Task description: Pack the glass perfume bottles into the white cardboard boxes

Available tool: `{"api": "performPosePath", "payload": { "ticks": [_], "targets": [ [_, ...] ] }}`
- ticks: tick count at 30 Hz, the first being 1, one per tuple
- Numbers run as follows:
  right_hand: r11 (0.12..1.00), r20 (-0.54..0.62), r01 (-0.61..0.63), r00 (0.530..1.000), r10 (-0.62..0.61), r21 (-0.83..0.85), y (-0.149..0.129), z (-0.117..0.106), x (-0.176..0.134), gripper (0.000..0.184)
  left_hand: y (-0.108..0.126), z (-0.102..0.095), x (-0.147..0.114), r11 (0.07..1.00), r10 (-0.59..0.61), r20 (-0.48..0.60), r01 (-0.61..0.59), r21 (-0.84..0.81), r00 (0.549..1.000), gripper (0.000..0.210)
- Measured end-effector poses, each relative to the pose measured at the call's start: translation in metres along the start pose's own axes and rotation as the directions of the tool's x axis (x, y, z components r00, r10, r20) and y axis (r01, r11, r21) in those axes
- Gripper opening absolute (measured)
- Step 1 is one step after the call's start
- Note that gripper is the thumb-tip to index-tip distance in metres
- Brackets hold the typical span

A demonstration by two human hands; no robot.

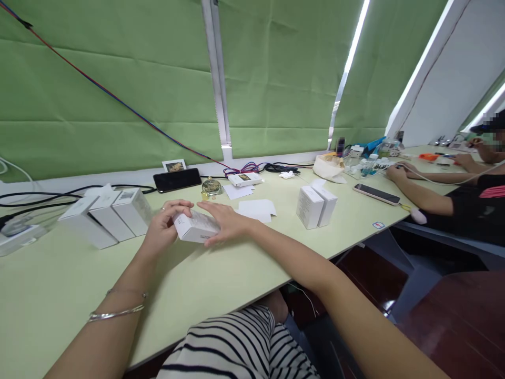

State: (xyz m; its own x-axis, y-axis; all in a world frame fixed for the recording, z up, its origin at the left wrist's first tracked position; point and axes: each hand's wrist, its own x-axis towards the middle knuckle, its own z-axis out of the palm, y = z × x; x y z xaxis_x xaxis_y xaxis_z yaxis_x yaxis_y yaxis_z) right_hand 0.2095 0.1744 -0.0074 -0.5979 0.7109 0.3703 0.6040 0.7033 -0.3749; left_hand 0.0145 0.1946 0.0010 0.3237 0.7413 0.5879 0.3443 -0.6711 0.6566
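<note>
A small white carton [194, 228] with fine print on its faces is tilted between my two hands, just above the pale table. My left hand [164, 222] wraps the carton's left end, with thumb and fingers closed on it. On the other end, my right hand [225, 221] grips with the thumb below and the fingers over the top. Beyond the hands sits a round glass bottle [211, 186], a small yellow piece [204, 195] beside it. Loose white paper [256, 209] lies to the right of the hands.
Several white cartons [108, 216] stand at left, and two more cartons [315, 205] at right. A dark phone [177, 180] rests against a photo card at the back. Another phone [376, 194] lies near a co-worker's arm [426, 192]. Cables [280, 168] run along the wall.
</note>
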Motion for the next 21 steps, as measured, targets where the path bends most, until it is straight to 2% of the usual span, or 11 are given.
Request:
{"api": "performPosePath", "payload": {
  "ticks": [2, 5, 8, 11, 14, 16, 18, 19, 21],
  "targets": [
    [0.989, 0.063, -0.034, 0.998, 0.026, 0.145, -0.006, 0.002, 0.0, 0.104, 0.001, 0.005, 0.0, 0.997, -0.039, -0.019, 0.038, -0.074, 0.999, 0.014],
    [0.958, 0.034, -0.096, 0.995, 0.091, 0.269, -0.011, 0.006, -0.001, 0.102, 0.002, 0.009, 0.0, 0.982, -0.12, -0.127, 0.099, -0.159, 0.985, 0.032],
    [0.951, -0.043, -0.138, 0.987, 0.156, 0.276, -0.012, 0.011, 0.0, 0.1, 0.003, 0.01, -0.002, 0.977, -0.164, -0.248, 0.123, -0.173, 0.955, 0.035],
    [0.959, -0.08, -0.119, 0.986, 0.144, 0.256, -0.013, 0.016, 0.001, 0.097, 0.005, 0.008, -0.003, 0.974, -0.192, -0.332, 0.137, -0.182, 0.923, 0.029],
    [0.972, -0.119, -0.08, 0.987, 0.108, 0.223, -0.013, 0.019, 0.002, 0.095, 0.009, 0.005, -0.001, 0.932, -0.228, -0.382, 0.087, -0.352, 0.896, 0.02],
    [0.975, -0.167, -0.051, 0.982, 0.089, 0.217, -0.011, 0.022, 0.002, 0.093, 0.012, 0.002, 0.001, 0.836, -0.267, -0.354, 0.033, -0.547, 0.896, 0.017],
    [0.972, -0.231, -0.025, 0.97, 0.08, 0.232, -0.006, 0.026, 0.001, 0.092, 0.014, -0.001, 0.003, 0.729, -0.305, -0.262, 0.048, -0.683, 0.916, 0.023],
    [0.97, -0.259, -0.014, 0.963, 0.079, 0.244, -0.004, 0.028, 0.0, 0.091, 0.014, -0.002, 0.003, 0.703, -0.319, -0.208, 0.084, -0.706, 0.925, 0.025],
    [0.963, -0.294, 0.001, 0.952, 0.081, 0.269, 0.002, 0.032, 0.0, 0.093, 0.014, -0.002, 0.001, 0.716, -0.325, -0.102, 0.175, -0.676, 0.94, 0.023]
  ]
}}
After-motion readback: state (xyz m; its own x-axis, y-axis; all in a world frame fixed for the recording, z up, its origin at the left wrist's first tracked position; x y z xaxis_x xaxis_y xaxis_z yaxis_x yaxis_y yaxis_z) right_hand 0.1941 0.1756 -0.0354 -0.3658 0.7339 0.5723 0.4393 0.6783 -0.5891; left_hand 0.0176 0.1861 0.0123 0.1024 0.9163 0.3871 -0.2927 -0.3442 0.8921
